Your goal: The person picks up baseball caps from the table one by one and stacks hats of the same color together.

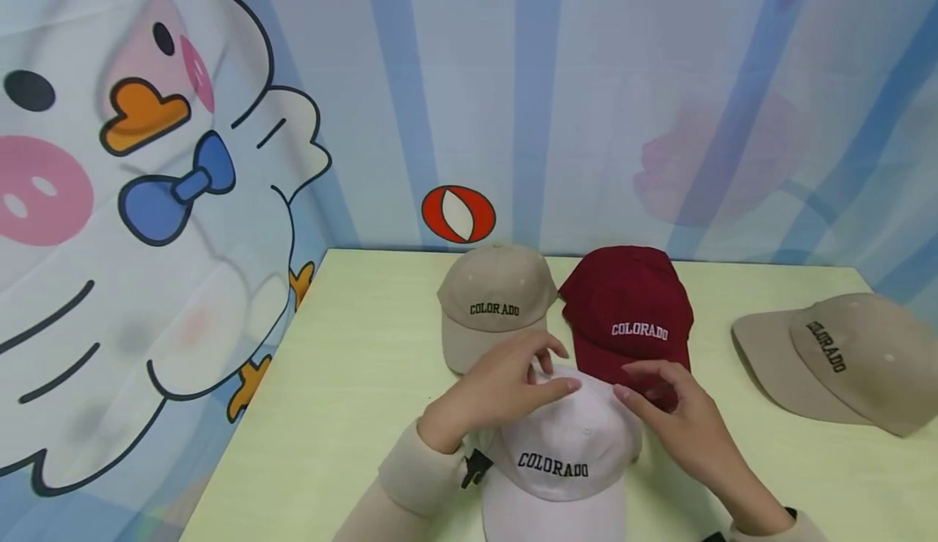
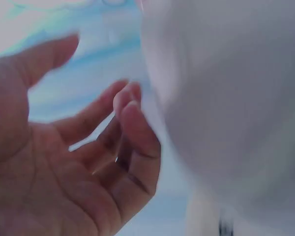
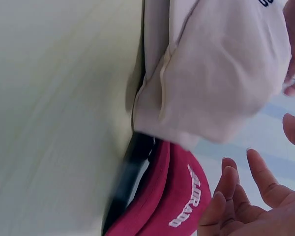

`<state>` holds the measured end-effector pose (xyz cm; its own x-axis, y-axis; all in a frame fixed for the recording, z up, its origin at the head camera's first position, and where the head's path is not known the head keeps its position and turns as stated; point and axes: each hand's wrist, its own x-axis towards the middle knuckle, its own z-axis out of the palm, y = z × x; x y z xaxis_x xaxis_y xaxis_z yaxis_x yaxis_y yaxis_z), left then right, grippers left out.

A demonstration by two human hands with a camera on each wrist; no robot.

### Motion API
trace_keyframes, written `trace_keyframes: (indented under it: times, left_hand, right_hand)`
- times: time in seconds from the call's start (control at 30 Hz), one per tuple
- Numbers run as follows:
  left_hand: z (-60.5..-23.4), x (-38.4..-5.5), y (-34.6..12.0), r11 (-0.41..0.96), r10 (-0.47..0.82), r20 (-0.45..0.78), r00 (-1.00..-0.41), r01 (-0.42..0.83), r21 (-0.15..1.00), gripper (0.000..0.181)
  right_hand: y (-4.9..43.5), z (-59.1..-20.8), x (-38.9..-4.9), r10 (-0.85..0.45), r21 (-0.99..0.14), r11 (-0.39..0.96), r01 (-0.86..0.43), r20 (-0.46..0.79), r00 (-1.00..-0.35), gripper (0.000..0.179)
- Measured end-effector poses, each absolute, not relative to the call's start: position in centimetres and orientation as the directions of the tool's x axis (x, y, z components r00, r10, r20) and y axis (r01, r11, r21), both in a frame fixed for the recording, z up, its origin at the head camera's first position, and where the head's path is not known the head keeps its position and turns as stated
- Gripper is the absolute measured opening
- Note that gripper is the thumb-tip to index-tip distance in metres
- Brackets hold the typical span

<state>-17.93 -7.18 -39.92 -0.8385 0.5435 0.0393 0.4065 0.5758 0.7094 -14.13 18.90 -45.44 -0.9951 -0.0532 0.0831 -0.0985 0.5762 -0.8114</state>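
In the head view a white cap (image 1: 567, 428) lettered COLORADO sits on the table, brim toward me. My left hand (image 1: 506, 383) hovers at its upper left, fingers loosely bent and thumb over the crown. On the other side my right hand (image 1: 681, 424) is held beside the crown, thumb and fingers apart. Neither hand grips anything. The left wrist view shows the blurred white cap (image 2: 231, 98) apart from the palm and curved fingers (image 2: 142, 128). In the right wrist view the white cap (image 3: 221, 73) stands above the spread right hand (image 3: 260, 206).
Behind the white cap are a beige cap (image 1: 498, 281) and a dark red cap (image 1: 623, 294), both lettered COLORADO. Another beige cap (image 1: 872, 355) lies turned sideways at the right. The pale yellow table (image 1: 352, 347) ends at a printed cloth backdrop (image 1: 469, 102).
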Motion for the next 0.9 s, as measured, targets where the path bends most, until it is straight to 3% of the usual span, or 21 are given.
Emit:
trace_keyframes:
  times: [0.17, 0.43, 0.9]
  left_hand:
    - [-39.8, -16.6, -3.3, 0.454, 0.547, 0.049, -0.835, 0.346, 0.821, 0.031]
    - [-39.3, -14.9, 0.8, 0.329, 0.492, 0.024, -0.870, 0.211, 0.920, 0.041]
    - [-40.6, -14.0, 6.7, 0.198, 0.382, -0.121, -0.916, -0.047, 0.979, 0.047]
  right_hand:
    - [20.3, -45.4, -13.8, -0.002, -0.798, 0.600, -0.049, 0.060, -0.998, 0.040]
    - [23.2, -45.5, -13.3, 0.090, -0.788, 0.616, 0.014, 0.053, -0.994, 0.040]
    - [27.1, -45.3, -12.5, 0.176, -0.795, 0.605, 0.049, 0.073, -0.982, 0.045]
